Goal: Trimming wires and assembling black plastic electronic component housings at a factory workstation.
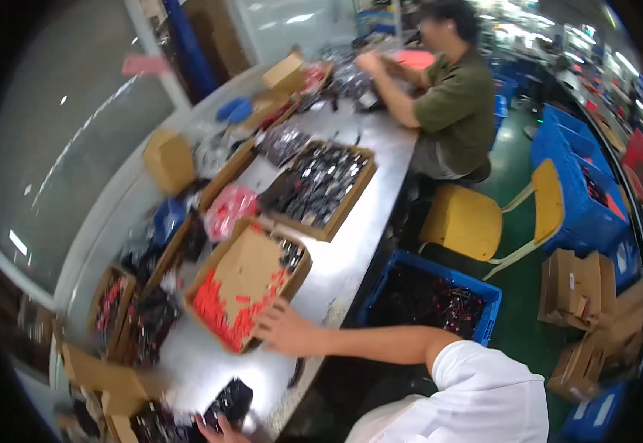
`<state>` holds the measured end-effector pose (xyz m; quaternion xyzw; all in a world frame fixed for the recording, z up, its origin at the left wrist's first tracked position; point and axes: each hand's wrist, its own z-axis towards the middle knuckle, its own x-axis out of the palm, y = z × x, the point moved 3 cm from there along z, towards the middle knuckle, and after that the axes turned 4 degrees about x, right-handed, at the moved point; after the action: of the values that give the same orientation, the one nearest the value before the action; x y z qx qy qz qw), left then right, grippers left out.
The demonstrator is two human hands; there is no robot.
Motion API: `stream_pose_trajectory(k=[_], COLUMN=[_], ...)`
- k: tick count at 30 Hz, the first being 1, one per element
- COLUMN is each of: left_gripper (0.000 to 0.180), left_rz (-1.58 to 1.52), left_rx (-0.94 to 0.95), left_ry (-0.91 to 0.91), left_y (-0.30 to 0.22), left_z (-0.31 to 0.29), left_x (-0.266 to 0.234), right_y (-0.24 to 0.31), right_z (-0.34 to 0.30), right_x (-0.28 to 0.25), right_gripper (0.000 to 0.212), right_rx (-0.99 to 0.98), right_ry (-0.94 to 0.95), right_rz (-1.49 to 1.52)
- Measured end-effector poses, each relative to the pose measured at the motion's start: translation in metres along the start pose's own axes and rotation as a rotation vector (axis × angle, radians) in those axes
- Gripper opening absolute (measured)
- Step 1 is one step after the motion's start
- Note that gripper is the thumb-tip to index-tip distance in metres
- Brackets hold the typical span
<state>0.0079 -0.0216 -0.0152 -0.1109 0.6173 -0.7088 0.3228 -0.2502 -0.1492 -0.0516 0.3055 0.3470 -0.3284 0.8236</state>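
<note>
My right hand [284,326] reaches over the near right edge of a shallow cardboard tray [308,264]. Its fingers are spread above small red pieces [222,314], which lie loose along the tray's near and left sides. I cannot make out anything between those fingers. Low in the picture, partly cut off by the lower edge, my left hand [222,431] has its thumb and finger at a shiny black plastic bag [231,399] and seems to grip it. A few dark metallic parts [290,255] sit in the tray's far right corner.
Beyond stands another tray [351,199] of black and silver parts, beside a pink plastic bag [231,210]. An open carton [118,384] is at lower left. Right of the metal table are a blue crate [487,306] and a yellow chair [465,221]. A co-worker [454,96] sits farther along.
</note>
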Motion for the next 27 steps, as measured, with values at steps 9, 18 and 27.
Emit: stream_pose_trajectory(k=[9, 18, 27], left_gripper=[0.063, 0.060, 0.067], left_rz=[-0.302, -0.334, 0.105], left_rx=[-0.031, -0.089, -0.099], left_ry=[-0.033, 0.063, -0.014], left_y=[0.021, 0.027, -0.005], left_z=[0.015, 0.014, 0.002], left_x=[-0.002, 0.013, 0.013], right_y=[0.001, 0.009, 0.014], right_z=[-0.006, -0.008, -0.013], right_x=[-0.037, -0.038, -0.043], right_gripper=[0.034, 0.029, 0.039], right_rx=[0.027, 0.195, 0.171], right_ry=[0.035, 0.005, -0.158], right_rz=[0.063, 0.014, 0.077])
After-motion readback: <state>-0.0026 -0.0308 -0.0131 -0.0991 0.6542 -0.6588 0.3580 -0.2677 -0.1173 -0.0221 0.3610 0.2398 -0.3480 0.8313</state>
